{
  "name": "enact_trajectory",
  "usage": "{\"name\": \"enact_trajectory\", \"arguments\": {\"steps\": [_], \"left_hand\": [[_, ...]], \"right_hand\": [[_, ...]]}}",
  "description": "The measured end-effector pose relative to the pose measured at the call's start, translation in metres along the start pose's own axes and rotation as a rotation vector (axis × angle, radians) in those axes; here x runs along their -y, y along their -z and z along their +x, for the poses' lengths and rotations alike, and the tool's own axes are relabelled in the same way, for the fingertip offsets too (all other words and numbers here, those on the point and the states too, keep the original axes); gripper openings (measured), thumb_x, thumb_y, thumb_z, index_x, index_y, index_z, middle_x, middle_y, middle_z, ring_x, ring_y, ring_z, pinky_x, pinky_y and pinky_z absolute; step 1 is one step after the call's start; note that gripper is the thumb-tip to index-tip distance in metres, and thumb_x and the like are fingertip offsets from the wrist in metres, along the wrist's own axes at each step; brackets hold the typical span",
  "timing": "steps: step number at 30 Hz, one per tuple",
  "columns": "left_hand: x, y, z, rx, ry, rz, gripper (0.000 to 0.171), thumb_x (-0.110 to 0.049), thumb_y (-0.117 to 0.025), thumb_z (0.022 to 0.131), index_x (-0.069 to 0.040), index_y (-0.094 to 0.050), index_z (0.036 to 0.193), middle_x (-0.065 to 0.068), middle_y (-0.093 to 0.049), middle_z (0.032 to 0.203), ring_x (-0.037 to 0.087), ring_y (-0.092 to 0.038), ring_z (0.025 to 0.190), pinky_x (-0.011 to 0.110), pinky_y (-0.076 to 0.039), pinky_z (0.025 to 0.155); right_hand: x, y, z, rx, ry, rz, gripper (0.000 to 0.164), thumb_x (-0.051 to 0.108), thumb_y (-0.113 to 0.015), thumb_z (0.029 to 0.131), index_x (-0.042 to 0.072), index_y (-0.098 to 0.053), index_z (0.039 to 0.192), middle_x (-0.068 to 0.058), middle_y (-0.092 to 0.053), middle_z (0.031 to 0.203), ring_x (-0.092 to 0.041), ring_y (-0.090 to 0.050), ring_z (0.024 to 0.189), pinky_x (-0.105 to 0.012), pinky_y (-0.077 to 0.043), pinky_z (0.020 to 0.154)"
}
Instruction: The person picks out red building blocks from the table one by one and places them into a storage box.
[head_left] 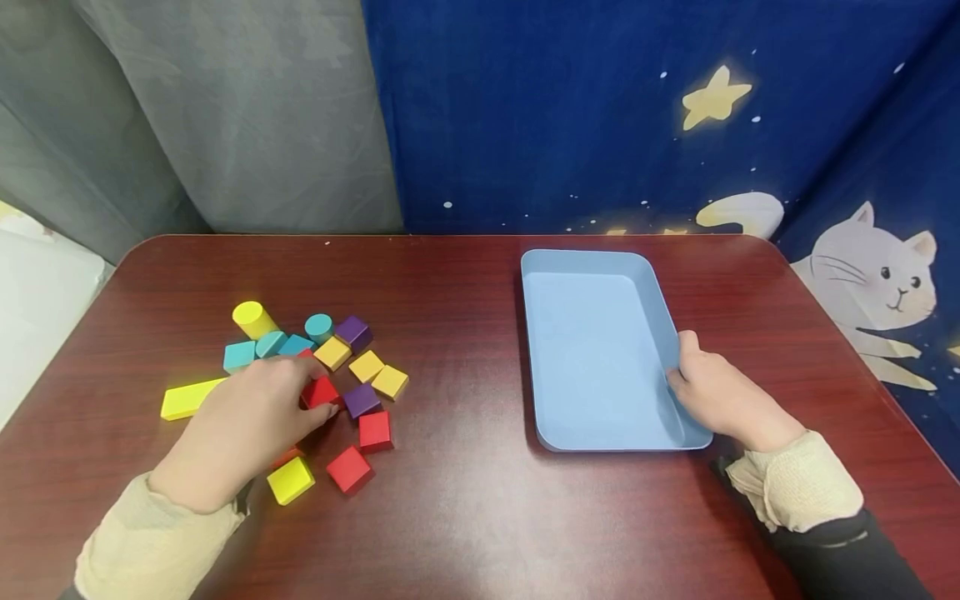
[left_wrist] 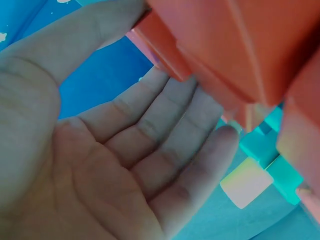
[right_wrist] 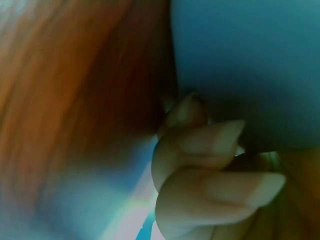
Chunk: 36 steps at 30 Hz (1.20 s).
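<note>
Over the pile of wooden blocks, my left hand (head_left: 243, 412) has its thumb and fingers around a red block (head_left: 321, 392). In the left wrist view the fingers are curled towards the thumb, with a red block (left_wrist: 162, 45) between their tips. Parts of the blocks under the hand are hidden. At the right, my right hand (head_left: 723, 392) grips the right rim of a light blue tray (head_left: 600, 333), its thumb over the inner wall. The right wrist view shows curled fingers (right_wrist: 210, 195) against the tray's outer side.
Around the left hand lie red, purple (head_left: 363, 400), yellow and teal blocks, among them a standing yellow cylinder (head_left: 253, 320) and a long yellow block (head_left: 189, 400). They share the brown table (head_left: 457, 517) with the tray. Grey and blue curtains (head_left: 600, 108) hang behind its far edge.
</note>
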<state>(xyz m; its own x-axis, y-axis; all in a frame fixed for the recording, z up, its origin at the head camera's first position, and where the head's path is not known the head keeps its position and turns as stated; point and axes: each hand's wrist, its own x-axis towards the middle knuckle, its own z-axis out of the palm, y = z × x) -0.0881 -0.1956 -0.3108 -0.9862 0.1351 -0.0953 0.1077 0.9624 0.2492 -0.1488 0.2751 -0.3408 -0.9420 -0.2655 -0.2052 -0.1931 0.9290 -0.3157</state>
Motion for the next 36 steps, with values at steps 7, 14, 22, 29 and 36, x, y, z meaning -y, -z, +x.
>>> {"name": "enact_trajectory", "arguments": {"steps": [7,14,22,29,36], "left_hand": [[-0.001,0.007,-0.001,-0.016,-0.018,-0.029,0.031,-0.027,-0.079,0.075,-0.012,-0.051,0.076,0.001,-0.038,0.057,0.015,-0.039,0.053,0.029,-0.032,0.049],[-0.008,0.012,0.0,-0.058,-0.045,-0.057,0.027,-0.024,-0.079,0.075,-0.01,-0.057,0.082,0.0,-0.042,0.058,0.015,-0.042,0.056,0.027,-0.035,0.05],[-0.016,0.015,0.002,-0.089,-0.085,-0.056,0.03,-0.025,-0.08,0.075,-0.008,-0.063,0.093,-0.003,-0.047,0.062,0.015,-0.046,0.061,0.026,-0.039,0.052],[-0.025,0.016,0.006,-0.116,-0.105,-0.075,0.029,-0.024,-0.078,0.077,-0.007,-0.065,0.097,-0.002,-0.048,0.065,0.014,-0.044,0.058,0.026,-0.036,0.051],[-0.041,0.019,0.012,-0.105,-0.132,-0.074,0.035,-0.023,-0.075,0.079,-0.006,-0.066,0.108,0.001,-0.056,0.078,0.015,-0.049,0.067,0.025,-0.041,0.057]], "right_hand": [[0.001,0.0,0.0,-0.01,0.005,-0.001,0.027,0.014,-0.04,0.095,-0.006,-0.026,0.106,-0.009,-0.049,0.069,-0.023,-0.055,0.068,-0.038,-0.044,0.067],[0.002,0.0,0.001,-0.017,0.007,-0.008,0.025,0.014,-0.039,0.094,-0.005,-0.027,0.105,-0.009,-0.049,0.068,-0.023,-0.054,0.068,-0.038,-0.044,0.067],[0.002,-0.001,0.002,-0.026,0.016,-0.01,0.024,0.014,-0.039,0.094,-0.004,-0.027,0.104,-0.009,-0.05,0.068,-0.022,-0.055,0.067,-0.038,-0.044,0.066],[0.002,-0.001,0.005,-0.033,0.024,-0.012,0.024,0.014,-0.039,0.094,-0.004,-0.027,0.105,-0.009,-0.05,0.068,-0.022,-0.056,0.067,-0.038,-0.044,0.067],[0.001,-0.002,0.008,-0.05,0.036,-0.02,0.024,0.014,-0.041,0.094,-0.003,-0.027,0.104,-0.009,-0.05,0.067,-0.022,-0.055,0.065,-0.038,-0.044,0.065]]}}
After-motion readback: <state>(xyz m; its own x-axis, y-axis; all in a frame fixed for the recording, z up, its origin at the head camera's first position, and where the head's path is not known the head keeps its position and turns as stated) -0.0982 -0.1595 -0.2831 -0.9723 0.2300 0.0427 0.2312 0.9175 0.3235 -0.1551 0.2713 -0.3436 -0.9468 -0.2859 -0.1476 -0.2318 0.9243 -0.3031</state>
